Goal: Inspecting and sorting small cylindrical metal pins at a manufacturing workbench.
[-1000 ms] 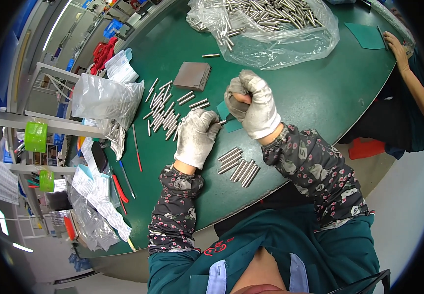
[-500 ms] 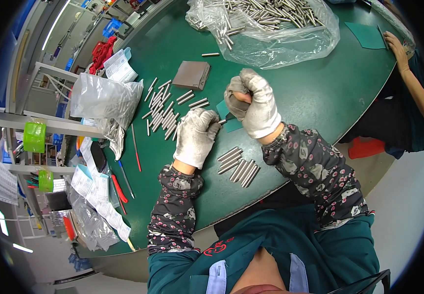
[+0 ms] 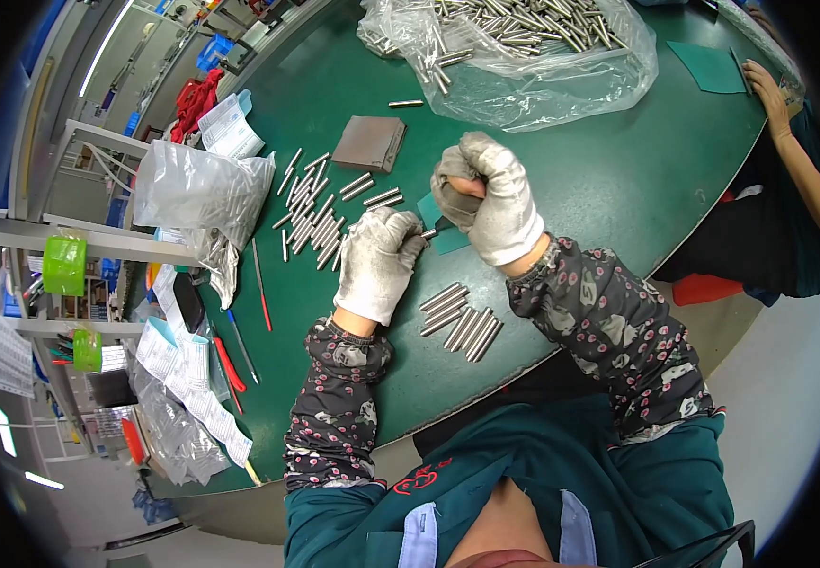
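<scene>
Green desk (image 3: 618, 189), rounded, its near edge curving past the person's body. Far edge, right of centre: big clear plastic bag (image 3: 533, 66) lying open, heaped with short steel rods. Left edge: second clear bag (image 3: 197, 194), crumpled and upright, with paper slips and red-handled tools strewn along the edge below it. Far right corner: flat green sheet (image 3: 713, 68), another person's bare hand (image 3: 768, 93) resting just beside it. Grey rectangular block (image 3: 369, 144) lies flat, centre-far, one single rod just beyond it. Loose spread of steel rods (image 3: 311, 213) between the left bag and the hands, lying at mixed angles. Near edge, directly under the hands: tidy row of steel rods (image 3: 462, 322), side by side, touching. Both hands wear white cloth gloves, soiled grey at the fingers. Left hand (image 3: 379, 263) palm down, fingers curled, pinching one end of a short rod (image 3: 429, 233) at its fingertips. Right hand (image 3: 486, 194) closed in a fist, raised a little above the desk, clamped on a small green pad (image 3: 440, 227) that folds around the rod's other end; how much of the rod sits inside the fist cannot be seen. The two hands nearly touch, above the desk's centre, just short of the grey block.
</scene>
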A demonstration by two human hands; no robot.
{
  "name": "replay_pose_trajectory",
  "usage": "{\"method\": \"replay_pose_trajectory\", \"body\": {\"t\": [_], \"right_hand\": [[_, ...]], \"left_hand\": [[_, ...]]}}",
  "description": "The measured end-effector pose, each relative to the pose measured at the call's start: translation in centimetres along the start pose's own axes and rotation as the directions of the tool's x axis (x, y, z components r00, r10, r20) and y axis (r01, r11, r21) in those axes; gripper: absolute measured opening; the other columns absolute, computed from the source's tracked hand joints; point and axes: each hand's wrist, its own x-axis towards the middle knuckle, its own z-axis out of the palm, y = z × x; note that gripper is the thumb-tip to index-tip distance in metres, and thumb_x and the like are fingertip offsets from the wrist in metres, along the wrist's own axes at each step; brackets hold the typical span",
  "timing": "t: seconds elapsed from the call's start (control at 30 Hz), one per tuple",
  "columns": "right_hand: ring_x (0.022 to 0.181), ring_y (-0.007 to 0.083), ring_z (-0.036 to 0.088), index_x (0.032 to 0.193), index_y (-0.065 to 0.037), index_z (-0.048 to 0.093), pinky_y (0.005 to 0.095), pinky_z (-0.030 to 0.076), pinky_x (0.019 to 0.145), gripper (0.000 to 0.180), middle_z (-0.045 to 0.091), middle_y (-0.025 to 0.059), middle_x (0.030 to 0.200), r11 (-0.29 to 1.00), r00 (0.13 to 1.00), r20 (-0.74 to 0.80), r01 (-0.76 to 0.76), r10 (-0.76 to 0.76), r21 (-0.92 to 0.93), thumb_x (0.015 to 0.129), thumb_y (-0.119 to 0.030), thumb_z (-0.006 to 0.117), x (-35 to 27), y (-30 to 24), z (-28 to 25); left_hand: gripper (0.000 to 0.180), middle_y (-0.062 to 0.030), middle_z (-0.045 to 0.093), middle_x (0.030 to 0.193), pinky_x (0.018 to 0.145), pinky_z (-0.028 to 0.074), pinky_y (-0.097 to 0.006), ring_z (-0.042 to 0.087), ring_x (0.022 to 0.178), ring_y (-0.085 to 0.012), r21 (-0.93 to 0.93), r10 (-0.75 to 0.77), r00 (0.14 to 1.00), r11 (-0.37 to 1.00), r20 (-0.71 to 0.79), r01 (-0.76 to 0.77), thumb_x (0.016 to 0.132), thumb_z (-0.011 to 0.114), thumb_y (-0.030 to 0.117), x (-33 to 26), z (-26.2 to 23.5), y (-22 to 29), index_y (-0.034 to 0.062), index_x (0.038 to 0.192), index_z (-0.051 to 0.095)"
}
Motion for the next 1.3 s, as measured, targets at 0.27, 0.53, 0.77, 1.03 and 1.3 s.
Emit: {"method": "replay_pose_trajectory", "body": {"t": [0.27, 0.53, 0.77, 1.03, 1.3], "right_hand": [[0.043, 0.0087, 0.024, 0.057, -0.013, 0.029, 0.0239, 0.020, 0.042, 0.036, 0.024, -0.0026, 0.052, 1.000, 1.000, 0.021, 0.002, -0.002, -0.010, 0.087, -0.030, 0.038, 0.3, 0.1, -0.5], [0.045, 0.0079, 0.025, 0.059, -0.011, 0.031, 0.0236, 0.021, 0.043, 0.035, 0.026, -0.0030, 0.054, 0.996, 0.997, 0.047, -0.056, 0.059, -0.062, 0.085, -0.031, 0.042, 0.1, -0.3, 0.4], [0.052, 0.0060, 0.035, 0.067, -0.005, 0.047, 0.0203, 0.030, 0.048, 0.035, 0.038, -0.0020, 0.059, 0.985, 0.988, 0.155, 0.017, 0.010, -0.174, 0.085, -0.034, 0.045, 0.6, -0.2, 0.2], [0.050, 0.0067, 0.034, 0.065, -0.006, 0.048, 0.0208, 0.029, 0.047, 0.034, 0.041, -0.0017, 0.055, 0.831, 0.924, 0.310, 0.348, -0.224, -0.435, 0.088, -0.030, 0.041, -0.1, 0.9, 1.5], [0.040, 0.0072, 0.021, 0.057, -0.014, 0.032, 0.0238, 0.016, 0.039, 0.041, 0.023, -0.0040, 0.047, 0.996, 0.996, -0.001, -0.084, 0.084, 0.028, 0.088, -0.040, 0.037, 0.1, -0.6, -0.1]], "left_hand": [[0.015, -0.0096, 0.055, 0.076, 0.066, 0.044, -0.038, 0.054, 0.075, -0.0292, -0.004, 0.009, 1.000, 1.000, -0.001, -0.009, 0.067, 0.063, 0.006, 0.0, 0.2, -0.1, 0.0067, 0.081, 0.059], [0.014, -0.0095, 0.054, 0.075, 0.065, 0.044, -0.038, 0.054, 0.075, -0.0293, -0.013, -0.013, 1.000, 1.000, 0.029, 0.013, 0.067, 0.064, 0.006, 0.2, -0.1, 0.0, 0.0067, 0.080, 0.058], [0.019, -0.0113, 0.055, 0.076, 0.067, 0.044, -0.037, 0.054, 0.075, -0.0306, 0.007, -0.007, 0.998, 1.000, 0.058, 0.006, 0.066, 0.064, -0.003, 0.4, -0.3, 0.4, 0.0036, 0.081, 0.057], [0.015, -0.0101, 0.056, 0.077, 0.067, 0.045, -0.038, 0.054, 0.076, -0.0300, -0.107, -0.025, 1.000, 0.994, 0.018, 0.026, 0.068, 0.064, 0.005, 0.2, -0.2, 0.0, 0.0068, 0.082, 0.059], [0.018, -0.0099, 0.056, 0.081, 0.065, 0.045, -0.033, 0.056, 0.073, -0.0255, -0.020, -0.021, 1.000, 1.000, 0.002, 0.021, 0.070, 0.064, -0.002, -0.3, 0.3, -0.4, 0.0025, 0.086, 0.057]]}}
